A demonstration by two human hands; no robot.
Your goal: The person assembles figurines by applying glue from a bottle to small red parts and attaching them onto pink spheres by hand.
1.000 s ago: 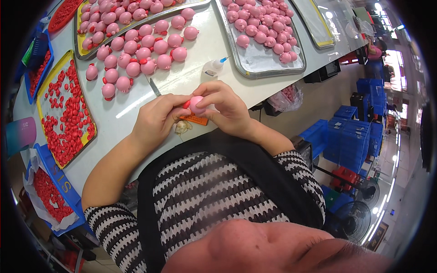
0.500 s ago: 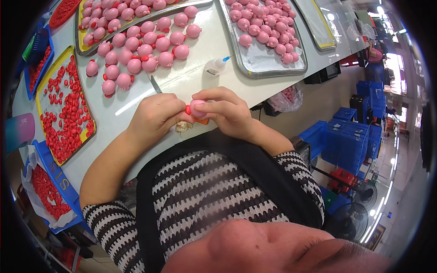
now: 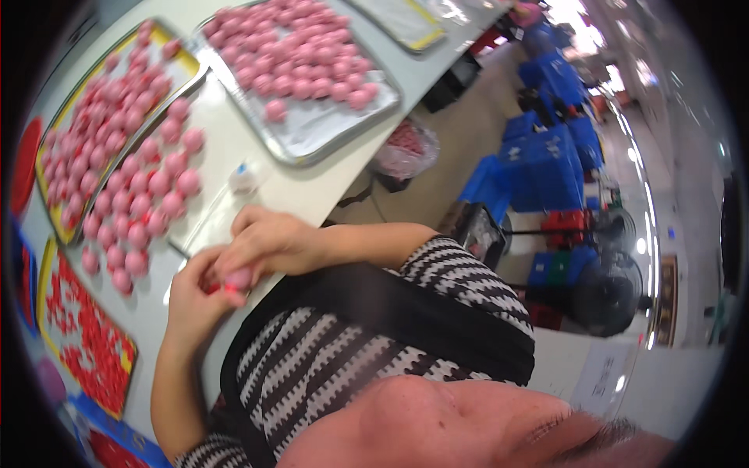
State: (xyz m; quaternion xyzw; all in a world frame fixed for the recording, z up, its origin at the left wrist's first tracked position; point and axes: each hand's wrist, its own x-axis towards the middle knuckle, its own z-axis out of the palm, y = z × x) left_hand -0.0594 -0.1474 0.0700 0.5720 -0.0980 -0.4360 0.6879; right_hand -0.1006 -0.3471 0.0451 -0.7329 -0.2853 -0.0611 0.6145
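Between my two hands, close to my chest, is a small pink ball (image 3: 239, 278) with a red piece at its lower side. My left hand (image 3: 195, 296) has its fingers closed round the ball and the red piece. From the right, my right hand (image 3: 275, 240) bends over with its fingers on the pink ball, partly hiding it. Beyond the hands a small white squeeze bottle (image 3: 243, 182) with a blue tip stands on the table. A thin blade-like tool (image 3: 179, 248) lies left of it. To the left sit several pink balls with red pieces (image 3: 140, 204), loose on the table.
A yellow-lined tray (image 3: 48, 327) of red pieces lies at the left. Farther off are a metal tray (image 3: 300, 152) of pink balls and a yellow-lined tray (image 3: 187, 66) of more balls. Blue crates (image 3: 538, 171) and a fan (image 3: 601, 296) stand at the right.
The view has swung, so the table and trays appear turned and farther left. Both hands still hold the pink ball; my right hand now bends over it, closer to my left fingers.
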